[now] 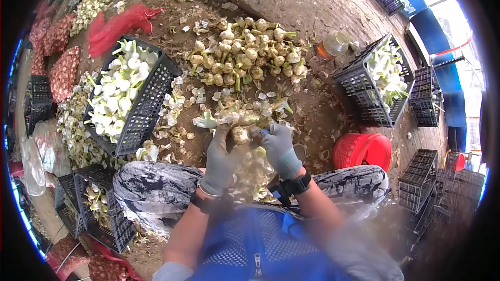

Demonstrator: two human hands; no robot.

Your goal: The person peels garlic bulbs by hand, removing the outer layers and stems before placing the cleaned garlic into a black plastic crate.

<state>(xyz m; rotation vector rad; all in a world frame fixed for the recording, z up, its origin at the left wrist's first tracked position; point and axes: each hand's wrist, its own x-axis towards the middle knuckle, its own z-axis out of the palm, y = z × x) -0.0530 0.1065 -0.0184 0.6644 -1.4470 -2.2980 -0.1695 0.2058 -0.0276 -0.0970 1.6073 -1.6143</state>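
Note:
In the centre, my gloved left hand (219, 158) is closed round a garlic bulb (241, 135), which shows between my two hands. My gloved right hand (280, 148) is closed just right of the bulb, round a small blue-handled tool (264, 132); the rest of the tool is hard to make out. Loose peelings (252, 171) lie below the hands, between my bent knees, partly blurred. Beyond the hands is a pile of untrimmed garlic bulbs (245, 52) on the ground.
At the left stands a black crate (148, 104) of white bulbs; another crate (359, 93) of them is at the right. A red bucket (348, 151) is near my right knee. A jar (336, 43), a red net (117, 28) and stacked crates (419, 177) lie further out.

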